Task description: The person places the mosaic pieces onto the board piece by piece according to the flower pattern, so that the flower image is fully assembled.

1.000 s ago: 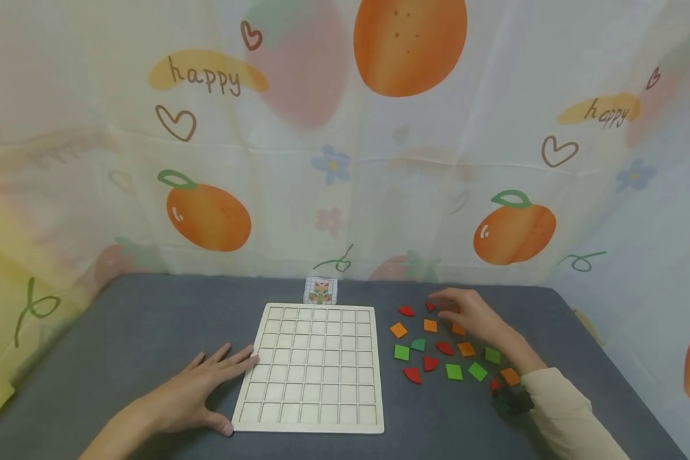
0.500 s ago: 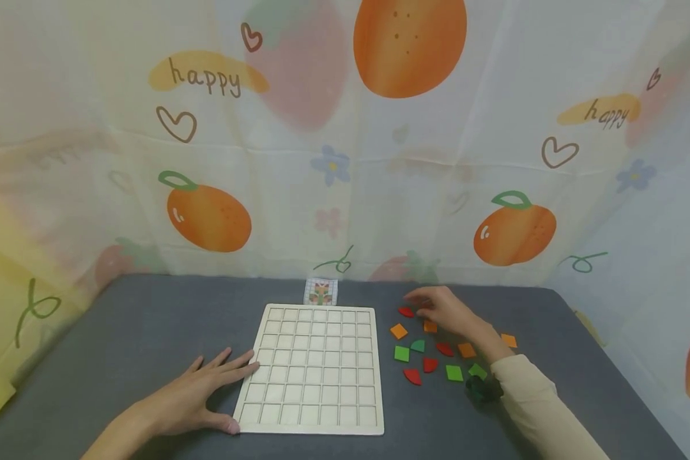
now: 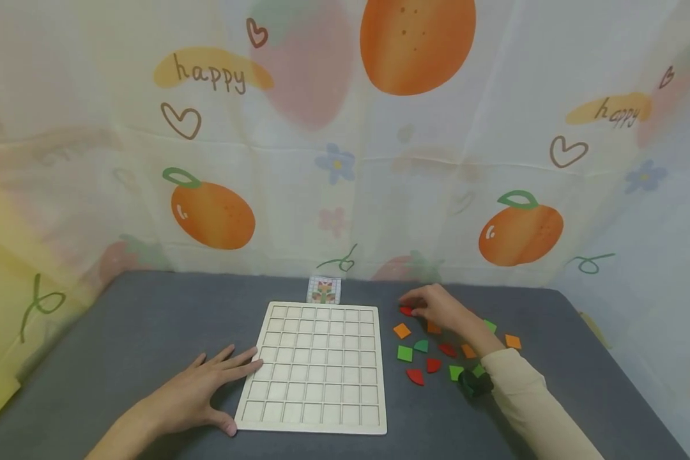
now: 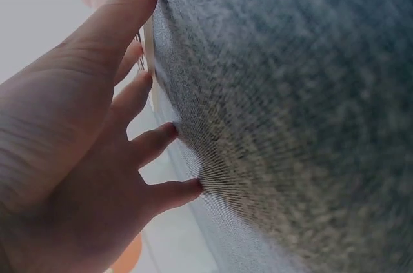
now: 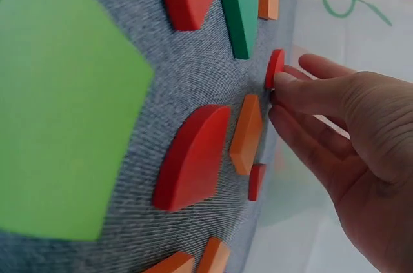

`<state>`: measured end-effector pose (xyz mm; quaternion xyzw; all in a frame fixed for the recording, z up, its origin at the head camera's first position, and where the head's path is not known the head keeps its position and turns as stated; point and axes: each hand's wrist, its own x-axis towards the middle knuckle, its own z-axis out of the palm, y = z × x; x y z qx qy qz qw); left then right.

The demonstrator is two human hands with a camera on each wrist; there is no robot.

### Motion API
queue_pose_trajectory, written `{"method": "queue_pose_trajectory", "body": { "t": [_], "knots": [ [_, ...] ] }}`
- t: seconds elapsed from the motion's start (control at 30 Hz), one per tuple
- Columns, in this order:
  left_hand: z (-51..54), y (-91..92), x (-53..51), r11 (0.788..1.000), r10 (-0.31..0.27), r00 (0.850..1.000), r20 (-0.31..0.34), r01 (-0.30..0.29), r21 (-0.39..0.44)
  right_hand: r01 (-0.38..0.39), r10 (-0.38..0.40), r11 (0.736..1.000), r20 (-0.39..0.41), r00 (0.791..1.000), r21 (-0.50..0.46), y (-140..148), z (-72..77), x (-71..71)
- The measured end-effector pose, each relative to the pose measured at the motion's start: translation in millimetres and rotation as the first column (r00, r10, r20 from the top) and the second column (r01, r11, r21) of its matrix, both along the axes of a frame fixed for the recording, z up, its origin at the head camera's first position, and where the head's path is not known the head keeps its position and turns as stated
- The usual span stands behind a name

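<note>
At the far left of the scattered pieces, my right hand (image 3: 439,308) pinches a red quarter-circle tile (image 5: 275,66) between thumb and fingertips; the tile is still on the table. Spread out flat, my left hand (image 3: 207,390) rests beside the pale gridded board (image 3: 316,365), its fingertips touching the left edge and the thumb at the near left corner. The left wrist view has the left fingers (image 4: 161,199) straight, some tips on the grey cloth. Around the right hand lie an orange square tile (image 3: 402,330), a green square tile (image 3: 405,353) and a teal quarter-circle tile (image 3: 421,345).
A small pattern card (image 3: 324,291) lies behind the board. More red, orange and green tiles are scattered right of the board, some hidden under the right forearm. The grey table (image 3: 167,319) meets a fruit-print curtain (image 3: 287,191) at its back edge.
My right hand has moved left over the tiles to the red quarter-circle tile and closed its fingertips on it. The left hand has stayed by the board. The head view has shifted slightly.
</note>
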<state>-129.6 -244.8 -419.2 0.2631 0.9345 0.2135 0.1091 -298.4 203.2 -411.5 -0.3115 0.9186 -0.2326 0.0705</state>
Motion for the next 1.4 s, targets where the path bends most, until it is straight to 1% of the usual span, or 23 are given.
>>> {"method": "queue_pose_trajectory", "body": {
  "t": [0.1,0.23,0.33,0.53,0.67,0.77,0.9,1.0,1.27,1.4],
  "knots": [
    [0.9,0.9,-0.1,1.000,0.011,1.000,0.009,-0.011,-0.002,-0.006,0.006,1.000,-0.008,1.000,0.026,-2,1.4,-1.2],
    [1.5,2.1,-0.1,1.000,0.025,0.999,0.020,-0.025,-0.013,-0.033,0.034,0.998,-0.021,0.999,0.058,-5,2.5,-1.2],
    [1.3,3.0,-0.4,0.999,0.032,0.999,0.025,-0.031,-0.018,-0.034,0.037,0.997,-0.037,0.999,0.076,-6,3.8,-0.5],
    [0.9,4.3,-1.6,0.999,0.039,0.999,0.002,-0.039,-0.009,0.012,-0.005,0.995,-0.074,0.997,0.099,-10,8.8,0.6],
    [1.1,4.6,-0.4,0.999,0.034,0.999,-0.006,-0.034,-0.004,0.036,-0.029,0.994,-0.070,0.997,0.099,-11,11.7,1.3],
    [2.1,4.7,0.9,1.000,0.023,1.000,-0.011,-0.023,-0.005,0.046,-0.041,0.995,-0.061,0.997,0.087,-10,12.7,1.5],
    [3.5,4.6,1.6,1.000,0.018,1.000,-0.007,-0.018,-0.008,0.037,-0.033,0.997,-0.063,0.997,0.066,-9,13.9,2.3],
    [4.3,4.8,0.6,1.000,0.022,1.000,0.008,-0.022,-0.009,0.021,-0.018,0.999,-0.077,0.997,0.043,-8,15.1,3.8],
    [0.6,2.5,-2.5,1.000,0.010,1.000,-0.013,-0.010,-0.015,-0.036,0.028,0.996,-0.108,0.994,-0.080,-16,17.3,10.8],
    [-1.1,3.2,-4.3,1.000,0.009,1.000,-0.018,-0.009,-0.027,-0.035,0.023,0.991,-0.099,0.995,-0.128,-22,15.7,13.2]
  ]
}}
